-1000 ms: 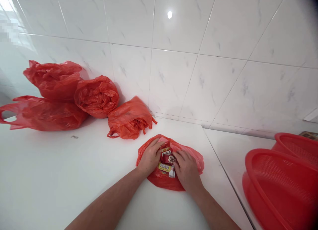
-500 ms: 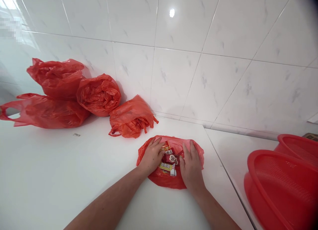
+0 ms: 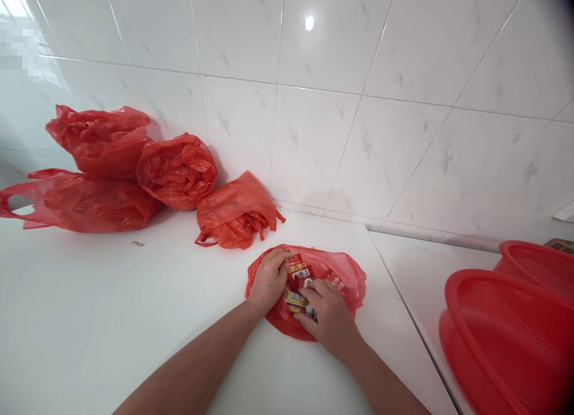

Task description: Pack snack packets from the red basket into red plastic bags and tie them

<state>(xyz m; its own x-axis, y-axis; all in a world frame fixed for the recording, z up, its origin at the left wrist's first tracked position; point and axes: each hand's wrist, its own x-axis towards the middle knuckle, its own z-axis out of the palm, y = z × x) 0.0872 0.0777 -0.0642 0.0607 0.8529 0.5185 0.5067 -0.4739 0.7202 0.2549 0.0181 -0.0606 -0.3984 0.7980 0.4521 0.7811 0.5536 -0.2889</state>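
Red plastic, thin and crinkled, makes the open bag [image 3: 345,271] lying flat near the right edge of the white counter [image 3: 112,319], its mouth spread wide. Small packets [image 3: 299,277] sit in a heap in its middle. The left hand [image 3: 268,280] presses the bag's left rim with fingers curled against the heap. The right hand [image 3: 329,316], at the near side, has its fingers bent together onto the packets from below; whether it pinches one I cannot tell. Both hands touch the heap. Four stuffed bags [image 3: 177,171] rest along the wall, and baskets [image 3: 506,337] stand at the right.
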